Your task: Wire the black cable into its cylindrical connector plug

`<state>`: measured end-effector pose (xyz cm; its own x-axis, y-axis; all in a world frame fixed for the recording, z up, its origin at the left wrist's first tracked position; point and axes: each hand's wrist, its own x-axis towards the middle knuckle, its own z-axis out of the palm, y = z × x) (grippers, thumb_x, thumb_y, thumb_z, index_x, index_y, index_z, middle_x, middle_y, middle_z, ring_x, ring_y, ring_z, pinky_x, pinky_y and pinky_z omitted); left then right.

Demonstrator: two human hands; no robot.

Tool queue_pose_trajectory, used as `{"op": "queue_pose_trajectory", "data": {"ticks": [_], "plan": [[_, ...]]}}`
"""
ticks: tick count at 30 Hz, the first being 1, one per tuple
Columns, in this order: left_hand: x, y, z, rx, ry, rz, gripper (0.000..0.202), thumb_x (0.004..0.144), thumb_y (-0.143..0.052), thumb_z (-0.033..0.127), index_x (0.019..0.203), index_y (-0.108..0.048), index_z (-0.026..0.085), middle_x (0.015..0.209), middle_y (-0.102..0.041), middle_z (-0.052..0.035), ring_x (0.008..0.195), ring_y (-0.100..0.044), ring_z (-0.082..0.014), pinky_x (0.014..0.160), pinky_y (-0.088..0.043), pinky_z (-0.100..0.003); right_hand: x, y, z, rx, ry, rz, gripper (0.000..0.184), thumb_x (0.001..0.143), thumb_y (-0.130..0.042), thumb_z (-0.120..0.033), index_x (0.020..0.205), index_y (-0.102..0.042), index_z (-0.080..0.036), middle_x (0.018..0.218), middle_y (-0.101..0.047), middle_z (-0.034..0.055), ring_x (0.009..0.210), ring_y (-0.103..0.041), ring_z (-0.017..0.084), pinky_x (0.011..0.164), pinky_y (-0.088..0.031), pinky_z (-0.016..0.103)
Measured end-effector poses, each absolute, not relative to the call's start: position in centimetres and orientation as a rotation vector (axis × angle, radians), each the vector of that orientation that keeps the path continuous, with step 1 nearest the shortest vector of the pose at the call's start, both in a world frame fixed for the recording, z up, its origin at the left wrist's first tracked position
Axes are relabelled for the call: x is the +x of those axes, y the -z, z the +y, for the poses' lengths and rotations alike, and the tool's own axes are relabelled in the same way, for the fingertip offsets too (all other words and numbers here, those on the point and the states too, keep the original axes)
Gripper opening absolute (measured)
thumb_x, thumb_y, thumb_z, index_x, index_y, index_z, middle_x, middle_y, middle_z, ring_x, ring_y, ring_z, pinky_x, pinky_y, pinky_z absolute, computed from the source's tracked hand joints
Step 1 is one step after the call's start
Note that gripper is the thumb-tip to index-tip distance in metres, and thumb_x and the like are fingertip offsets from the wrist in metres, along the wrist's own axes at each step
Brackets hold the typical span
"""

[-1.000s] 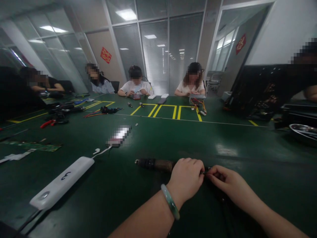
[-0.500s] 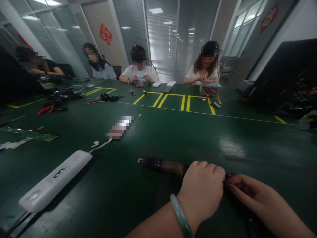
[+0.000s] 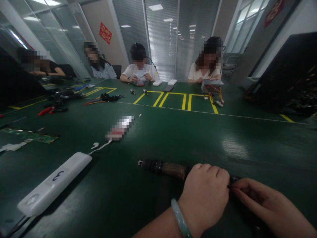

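An electric screwdriver (image 3: 173, 170), with a black nose, a metal tip and a worn brown body, lies across the green table and points left. My left hand (image 3: 206, 195), with a pale green bangle at the wrist, is wrapped around its rear half. Just beyond, at the tool's tail end, my right hand (image 3: 260, 198) pinches thumb and forefinger together close to my left knuckles. Whatever lies between those fingertips is small, dark and mostly hidden. Below the right hand the area is too dark to make out.
A white oblong device (image 3: 54, 183) marked 3 lies left, with a white cable towards a blurred phone-like object (image 3: 120, 128). Farther left are a green circuit board (image 3: 32, 135) and red-handled pliers (image 3: 46, 110). Several people sit across the table, one behind a metal box (image 3: 212, 86) with wires.
Both hands have shifted slightly right and down in view, still at the screwdriver's rear. The screwdriver stays almost where it was. Across the table, the person at the metal box has leaned slightly right.
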<state>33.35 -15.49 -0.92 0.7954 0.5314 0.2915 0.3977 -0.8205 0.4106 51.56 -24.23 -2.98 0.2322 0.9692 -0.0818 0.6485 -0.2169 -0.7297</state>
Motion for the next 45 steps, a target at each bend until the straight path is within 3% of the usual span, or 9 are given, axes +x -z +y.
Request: {"op": "queue_pose_trajectory", "data": {"ticks": [5, 24, 34, 45], "plan": [[33.2, 0.64, -15.39, 2.666, -0.541, 0.682, 0.002, 0.09, -0.051, 0.019, 0.088, -0.053, 0.018, 0.089, -0.061, 0.0, 0.086, -0.055, -0.0182, 0.079, -0.042, -0.034, 51.88, 3.19, -24.28, -1.927, -0.991, -1.497, 0.03, 0.085, -0.054, -0.048, 0.09, -0.066, -0.021, 0.082, -0.071, 0.0029, 0.073, -0.067, 0.019, 0.065, -0.054, 0.021], [33.27, 0.82, -15.44, 2.67, -0.561, 0.688, 0.002, 0.089, -0.052, 0.018, 0.089, -0.053, 0.017, 0.09, -0.061, -0.0021, 0.084, -0.055, -0.0194, 0.078, -0.042, -0.035, 51.82, 3.29, -24.16, -1.898, -0.982, -1.474, 0.029, 0.083, -0.057, -0.048, 0.091, -0.068, -0.022, 0.084, -0.072, 0.0044, 0.075, -0.068, 0.021, 0.066, -0.056, 0.023], [33.28, 0.62, -15.48, 2.679, -0.515, 0.7, 0.001, 0.089, -0.054, 0.019, 0.089, -0.053, 0.018, 0.091, -0.062, 0.0008, 0.087, -0.054, -0.0167, 0.081, -0.041, -0.033, 52.02, 3.37, -24.13, -1.896, -0.984, -1.473, 0.029, 0.082, -0.057, -0.048, 0.088, -0.069, -0.022, 0.084, -0.072, 0.0039, 0.074, -0.068, 0.021, 0.065, -0.056, 0.022], [33.24, 0.51, -15.53, 2.67, -0.524, 0.739, 0.009, 0.088, -0.055, 0.023, 0.094, -0.052, 0.016, 0.094, -0.06, -0.0011, 0.086, -0.055, -0.0175, 0.081, -0.043, -0.034, 52.23, 3.83, -24.13, -1.868, -1.033, -1.469, 0.032, 0.083, -0.056, -0.051, 0.088, -0.067, -0.022, 0.083, -0.071, 0.0053, 0.074, -0.068, 0.022, 0.066, -0.056, 0.024]]}}
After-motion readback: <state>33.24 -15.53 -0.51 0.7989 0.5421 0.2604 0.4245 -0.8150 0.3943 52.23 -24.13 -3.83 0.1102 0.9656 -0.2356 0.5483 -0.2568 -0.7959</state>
